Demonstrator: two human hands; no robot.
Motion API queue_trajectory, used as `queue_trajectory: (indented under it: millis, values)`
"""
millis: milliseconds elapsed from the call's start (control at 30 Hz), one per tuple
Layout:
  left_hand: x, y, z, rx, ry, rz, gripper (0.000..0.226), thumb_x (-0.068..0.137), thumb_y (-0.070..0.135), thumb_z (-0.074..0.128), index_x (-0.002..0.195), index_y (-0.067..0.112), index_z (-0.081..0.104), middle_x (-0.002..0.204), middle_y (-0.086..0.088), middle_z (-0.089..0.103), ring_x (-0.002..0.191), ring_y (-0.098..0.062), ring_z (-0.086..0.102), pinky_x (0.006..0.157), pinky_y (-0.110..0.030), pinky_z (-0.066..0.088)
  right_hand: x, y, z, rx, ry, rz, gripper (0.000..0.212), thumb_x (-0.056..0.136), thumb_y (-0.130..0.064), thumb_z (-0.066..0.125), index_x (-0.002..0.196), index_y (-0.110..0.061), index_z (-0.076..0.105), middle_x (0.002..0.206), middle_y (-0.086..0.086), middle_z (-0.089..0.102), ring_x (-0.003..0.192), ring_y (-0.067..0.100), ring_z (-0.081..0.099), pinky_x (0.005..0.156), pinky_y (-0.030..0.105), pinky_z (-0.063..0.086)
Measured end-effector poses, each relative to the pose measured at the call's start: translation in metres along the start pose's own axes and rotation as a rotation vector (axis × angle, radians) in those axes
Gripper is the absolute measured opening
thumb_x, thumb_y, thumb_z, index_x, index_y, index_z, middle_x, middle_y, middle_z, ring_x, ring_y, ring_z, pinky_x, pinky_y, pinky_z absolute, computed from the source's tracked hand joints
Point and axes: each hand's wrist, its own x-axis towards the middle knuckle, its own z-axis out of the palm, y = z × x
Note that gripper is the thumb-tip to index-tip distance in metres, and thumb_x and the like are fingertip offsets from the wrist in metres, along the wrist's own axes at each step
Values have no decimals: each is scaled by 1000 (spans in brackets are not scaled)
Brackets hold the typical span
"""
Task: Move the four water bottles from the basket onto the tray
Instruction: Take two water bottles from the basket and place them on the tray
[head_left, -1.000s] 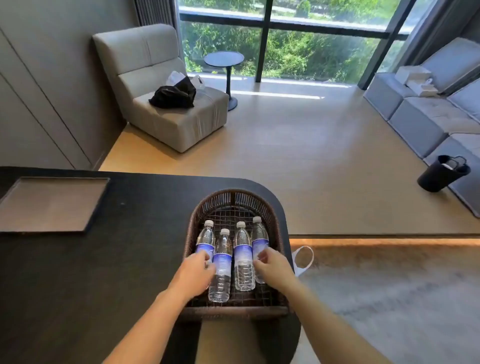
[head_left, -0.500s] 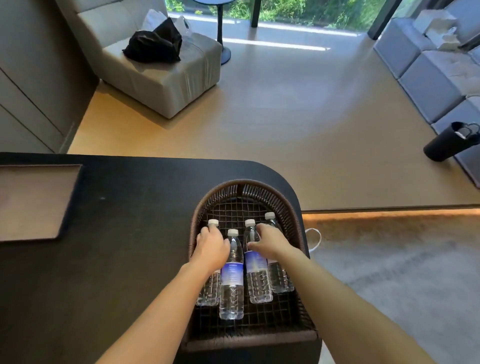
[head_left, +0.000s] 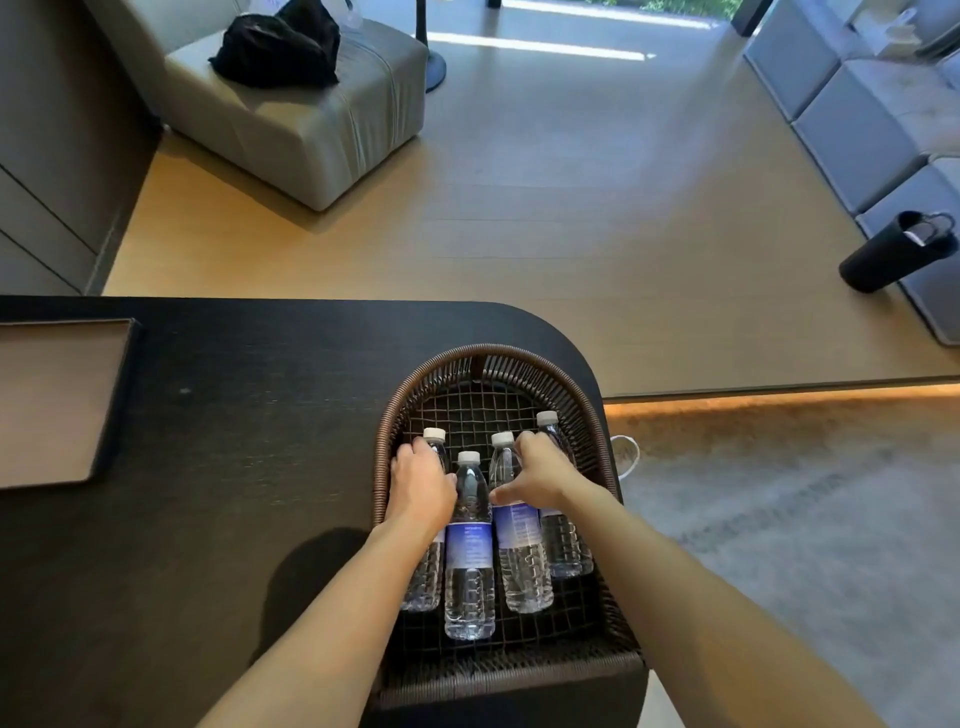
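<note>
Both hands have slid farther up the bottles toward the caps since a moment ago. From the head view, four water bottles (head_left: 468, 545) lie side by side in the woven basket (head_left: 382, 467) at the dark table's (head_left: 208, 467) rounded right edge. Left hand (head_left: 420, 488) curls over the leftmost bottle (head_left: 423, 577); right hand (head_left: 537, 478) seemingly wraps the rightmost bottle (head_left: 563, 545), thumb against its neighbour. Well apart to the left, the tray (head_left: 111, 405) has bare tabletop between.

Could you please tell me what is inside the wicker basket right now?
The basket holds four water bottles lying side by side. The left hand covers the leftmost bottle's upper half; the right hand hides parts of the two right ones.
</note>
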Motion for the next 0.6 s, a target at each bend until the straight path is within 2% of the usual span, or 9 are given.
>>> queue_trajectory:
  millis: [67,200,300,367,400,500,600]
  values:
    - [-6,-1,-2,-19,28,48,57,90,25,74,138,8,49,134,-11,51,125,-27,49,106,-39,44,-9,5,1,74,51,-26,64,65,-36,94,106,-20,48,109,-1,46,91,14,50,65,25,40]
    - [-29,-4,-7,-61,75,198,67,84,29,79,141,13,47,130,-5,51,123,-22,46,107,-38,44,-35,18,5,179,97,-90,66,66,-38,92,114,-28,49,112,-4,51,101,15,56,88,33,51]
    - [-53,-15,-10,-134,79,270,82,82,28,81,151,14,39,125,1,46,123,-18,43,107,-36,43,-64,24,11,347,75,-132,61,78,-25,88,121,-32,45,109,-12,64,95,-1,65,84,26,50]
    - [-66,-24,-14,-161,74,323,75,80,29,82,145,21,46,118,5,44,119,-16,45,102,-34,46,-82,26,16,417,88,-157,62,82,-17,84,126,-33,43,108,-15,66,97,-9,64,86,20,49]
    - [-72,-28,-18,-171,67,344,71,79,29,83,141,23,49,115,7,44,116,-14,46,99,-33,47,-90,27,20,445,104,-171,65,82,-16,84,129,-34,43,111,-14,65,101,-7,65,90,22,50]
    - [-84,-34,-28,-182,3,375,70,80,37,83,140,33,45,114,10,47,110,-9,49,90,-26,46,-107,30,30,480,189,-190,72,81,-21,85,135,-39,41,122,-9,64,114,9,64,102,42,51]
    - [-97,-35,-33,-183,-76,384,74,83,46,79,143,42,36,120,9,58,108,-9,56,84,-27,48,-121,32,37,455,265,-222,76,85,-30,83,145,-37,38,138,-13,59,129,7,55,110,45,45]
